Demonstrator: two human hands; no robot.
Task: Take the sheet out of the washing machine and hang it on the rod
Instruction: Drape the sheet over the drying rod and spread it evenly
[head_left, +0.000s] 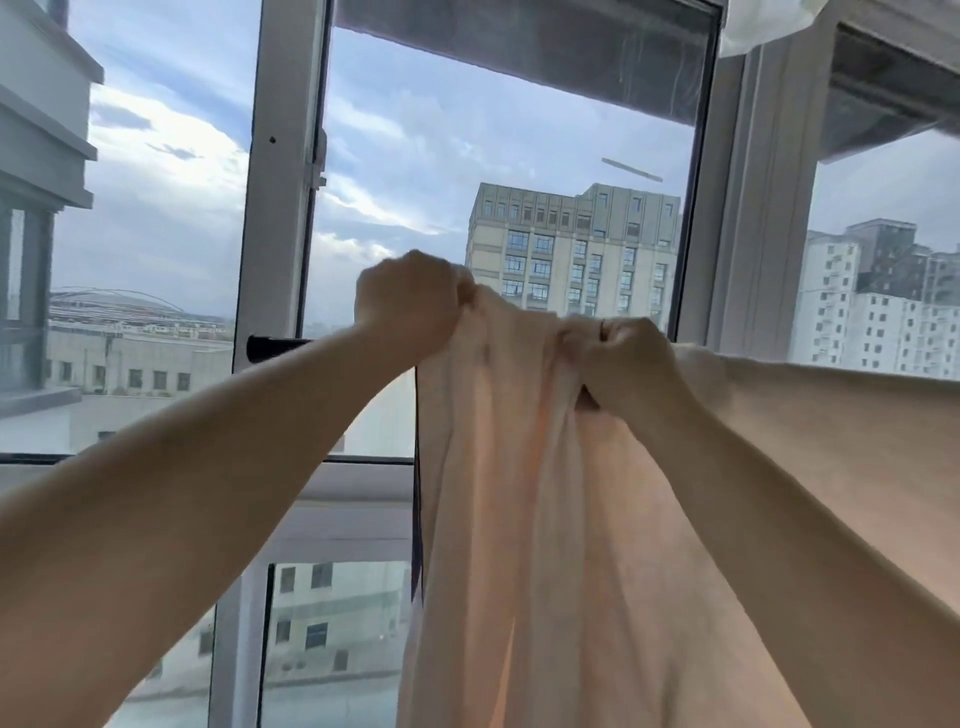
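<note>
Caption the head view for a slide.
Both hands, left hand and right hand, grip a peach sheet bunched over a dark rod by the window.

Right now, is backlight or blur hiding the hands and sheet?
Head view: bright sky backlights the scene, so the sheet glows peach; left hand and right hand look slightly motion-soft; window frame bows from wide-angle distortion; rod stays dark.

Soft daylight comes in through the window (509, 171), so the near arms look dim; edges bend and details are slightly blurred.
</note>
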